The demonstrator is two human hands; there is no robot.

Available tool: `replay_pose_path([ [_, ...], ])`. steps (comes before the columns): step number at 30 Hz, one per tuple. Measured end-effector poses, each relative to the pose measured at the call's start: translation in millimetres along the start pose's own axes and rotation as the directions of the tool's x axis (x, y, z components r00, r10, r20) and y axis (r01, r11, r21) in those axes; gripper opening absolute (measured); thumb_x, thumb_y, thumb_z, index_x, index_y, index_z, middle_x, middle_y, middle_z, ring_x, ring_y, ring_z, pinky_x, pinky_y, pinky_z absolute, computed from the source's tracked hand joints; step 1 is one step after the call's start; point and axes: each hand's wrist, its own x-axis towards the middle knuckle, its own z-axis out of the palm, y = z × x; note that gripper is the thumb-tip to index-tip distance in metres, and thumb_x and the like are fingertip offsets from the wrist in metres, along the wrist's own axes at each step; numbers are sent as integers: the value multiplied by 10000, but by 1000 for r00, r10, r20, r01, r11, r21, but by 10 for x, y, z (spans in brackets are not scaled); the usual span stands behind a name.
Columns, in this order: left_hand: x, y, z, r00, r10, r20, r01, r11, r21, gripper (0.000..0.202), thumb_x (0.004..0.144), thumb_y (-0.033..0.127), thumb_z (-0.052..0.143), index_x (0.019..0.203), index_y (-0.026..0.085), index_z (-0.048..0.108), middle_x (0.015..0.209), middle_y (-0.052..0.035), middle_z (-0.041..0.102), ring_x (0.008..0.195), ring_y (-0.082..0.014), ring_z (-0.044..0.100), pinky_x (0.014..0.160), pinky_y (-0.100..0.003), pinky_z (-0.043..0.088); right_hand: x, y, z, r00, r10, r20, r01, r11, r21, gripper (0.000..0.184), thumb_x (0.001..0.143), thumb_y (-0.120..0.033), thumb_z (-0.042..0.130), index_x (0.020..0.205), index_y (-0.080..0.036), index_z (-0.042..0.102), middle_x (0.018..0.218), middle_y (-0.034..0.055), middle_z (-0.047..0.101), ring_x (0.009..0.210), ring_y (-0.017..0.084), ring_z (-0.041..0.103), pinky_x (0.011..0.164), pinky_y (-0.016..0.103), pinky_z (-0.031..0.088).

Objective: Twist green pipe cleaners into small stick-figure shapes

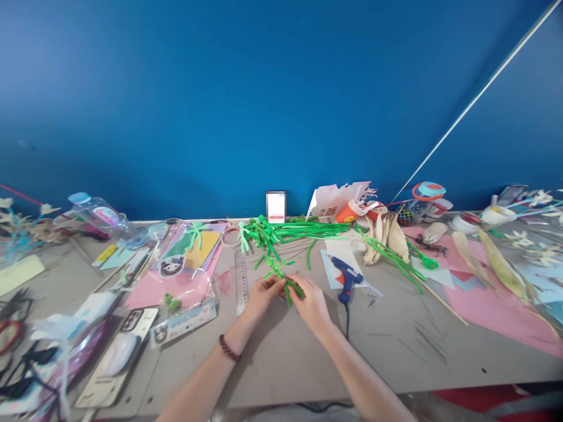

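Note:
Both my hands meet over the middle of the table around a bundle of green pipe cleaners point(275, 268) twisted together at its upper part. My left hand point(264, 293) pinches the bundle from the left side, a dark bead bracelet on that wrist. My right hand point(311, 303) grips the lower green strands from the right, its fingers closed. Just behind the hands lies a pile of green pipe cleaner pieces point(263, 235), some curled, with long straight green pipe cleaners point(308, 230) stretching to the right. Some of the held strands are hidden by my fingers.
To the right lies a blue glue gun point(348, 276) with its cord running forward. A clear ruler point(241, 281) is left of my hands. Farther left are a plastic bag point(189, 281) and a phone point(116, 357). Dried husks point(387, 237) and paper cups point(352, 211) stand at the back right.

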Motion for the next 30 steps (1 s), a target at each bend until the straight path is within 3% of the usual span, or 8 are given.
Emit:
replay_pose_path([
  [3,-17,2,15,999,-2,38,2,1000,7,262,709,370,681,621,135,604,555,-4,554,556,-116,511,592,-253,405,0,14,-4,992,-123,-29,119,987,-112,267,851,-161,459,1030,-213,650,944,70,668,876,183,618,805,296,487],
  [6,-25,-1,26,1000,16,10,-16,1000,-16,258,732,388,654,671,140,612,597,-14,575,586,-131,532,611,-267,421,4,27,-15,982,-181,-47,171,971,-168,267,868,-169,454,1024,-215,665,922,75,671,861,186,611,793,309,489],
  [11,-25,29,25,994,46,-97,-49,998,-25,242,720,380,671,695,147,613,622,-8,582,594,-115,522,627,-249,414,7,26,-28,976,-213,-51,200,962,-188,264,871,-170,458,1014,-225,673,874,73,661,824,184,599,757,311,486],
  [23,-33,-43,30,988,49,-145,-45,998,33,249,631,377,739,636,152,631,574,-3,585,549,-116,500,584,-256,400,30,4,-49,962,-253,-101,228,951,-207,212,854,-174,473,925,-206,670,833,75,667,790,183,596,735,319,471],
  [26,-48,-29,29,992,69,-109,-62,996,63,235,673,374,707,624,159,626,555,0,566,548,-122,502,590,-261,402,18,-16,-48,965,-246,-94,228,958,-174,197,844,-167,475,878,-204,666,813,76,665,778,188,589,731,328,463],
  [30,-61,-13,14,995,91,-51,-87,993,84,193,712,361,674,671,174,648,581,-7,567,591,-140,521,622,-270,411,-8,-84,-38,986,-133,-102,137,990,28,169,831,-178,480,832,-191,649,799,79,649,777,186,582,723,319,469],
])
